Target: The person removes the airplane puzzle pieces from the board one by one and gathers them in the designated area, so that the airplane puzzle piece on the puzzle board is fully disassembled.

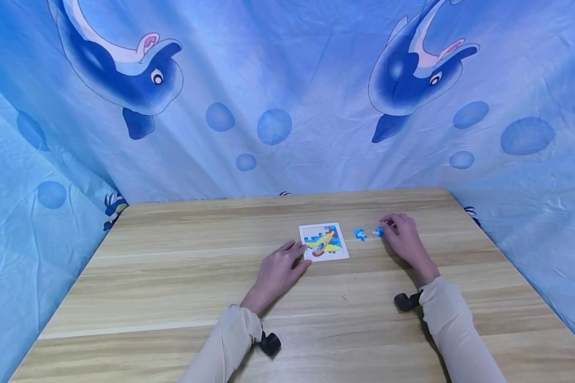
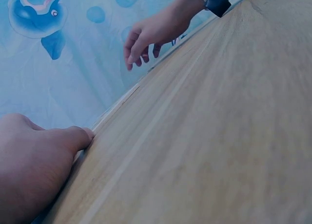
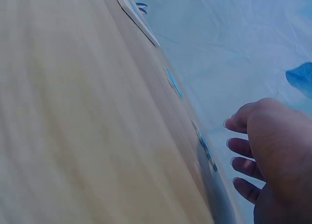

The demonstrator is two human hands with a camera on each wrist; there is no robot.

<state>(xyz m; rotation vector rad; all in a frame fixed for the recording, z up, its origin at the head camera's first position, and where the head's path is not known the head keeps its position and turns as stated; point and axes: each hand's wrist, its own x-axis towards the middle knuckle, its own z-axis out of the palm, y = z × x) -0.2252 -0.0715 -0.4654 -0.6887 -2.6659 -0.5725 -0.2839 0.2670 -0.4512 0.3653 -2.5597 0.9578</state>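
A small square jigsaw puzzle (image 1: pixel 343 249) with a yellow airplane picture and a white border lies flat on the table. The fingertips of my left hand (image 1: pixel 280 268) rest at its left edge, with the thumb near the lower left corner. To the right of the puzzle lie two loose blue jigsaw pieces, a nearer one (image 1: pixel 360 234) and a farther one (image 1: pixel 378 232). Over the farther piece hovers my right hand (image 1: pixel 404 239), fingers loosely bent. In the right wrist view a gap separates its fingers from that piece (image 3: pixel 205 147). The left wrist view hides the puzzle.
The wooden table (image 1: pixel 172 287) extends around both hands. Behind it and along its sides hangs a blue curtain (image 1: pixel 316 80) printed with dolphins and bubbles. A black camera (image 1: pixel 270 344) sits at the left wrist, another black camera (image 1: pixel 406 302) at the right wrist.
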